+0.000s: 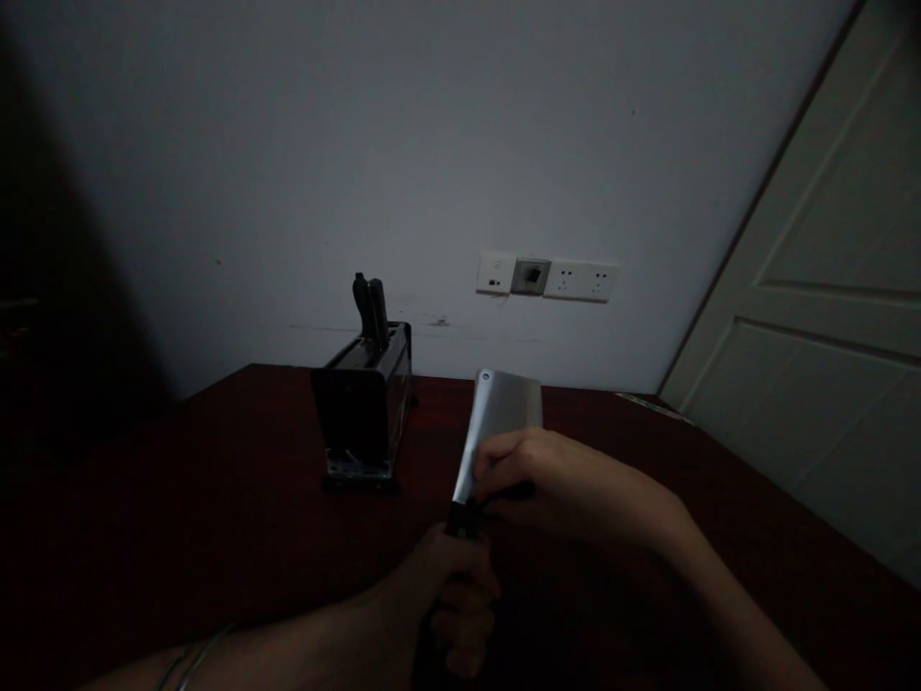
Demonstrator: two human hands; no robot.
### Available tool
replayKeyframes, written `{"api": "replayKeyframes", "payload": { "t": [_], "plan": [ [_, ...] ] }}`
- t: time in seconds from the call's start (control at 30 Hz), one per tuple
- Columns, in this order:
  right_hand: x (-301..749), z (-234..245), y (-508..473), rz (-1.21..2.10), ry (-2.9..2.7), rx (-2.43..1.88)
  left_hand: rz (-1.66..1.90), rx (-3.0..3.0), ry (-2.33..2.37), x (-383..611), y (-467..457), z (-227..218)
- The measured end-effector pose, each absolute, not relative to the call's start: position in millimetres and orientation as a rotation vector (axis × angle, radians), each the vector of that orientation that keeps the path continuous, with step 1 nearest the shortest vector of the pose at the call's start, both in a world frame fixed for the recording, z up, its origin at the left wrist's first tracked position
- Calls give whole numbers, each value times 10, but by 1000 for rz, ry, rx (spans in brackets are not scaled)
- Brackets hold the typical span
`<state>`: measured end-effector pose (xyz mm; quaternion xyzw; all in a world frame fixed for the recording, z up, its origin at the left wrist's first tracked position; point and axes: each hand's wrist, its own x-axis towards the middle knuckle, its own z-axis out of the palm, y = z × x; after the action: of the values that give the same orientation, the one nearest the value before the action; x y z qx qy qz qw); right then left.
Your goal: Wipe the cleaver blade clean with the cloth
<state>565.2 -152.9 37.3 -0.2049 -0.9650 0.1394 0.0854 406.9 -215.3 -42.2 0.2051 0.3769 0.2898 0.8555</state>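
My left hand is wrapped around the dark handle of a cleaver, whose broad steel blade points away from me, up over the table. My right hand rests against the right side of the blade near its base, fingers curled and pinching a small dark thing I cannot make out. A thin bracelet shows on my left wrist. A dark knife block with two black knife handles sticking up stands on the table, to the left of and beyond the blade.
The dark red-brown table runs to the white wall. Wall sockets and a switch sit above the table's far edge. A white door stands on the right. The left side lies in deep shadow.
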Motion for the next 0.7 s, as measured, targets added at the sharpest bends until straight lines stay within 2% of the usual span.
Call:
{"api": "replayKeyframes", "payload": {
  "t": [0.27,0.7],
  "plan": [
    [5567,313,-1518,288,-2785,-586,712,529,820,4039,-2126,-370],
    [5600,342,-1490,384,-2769,-549,654,554,787,4010,-2095,-403]
  ]
}}
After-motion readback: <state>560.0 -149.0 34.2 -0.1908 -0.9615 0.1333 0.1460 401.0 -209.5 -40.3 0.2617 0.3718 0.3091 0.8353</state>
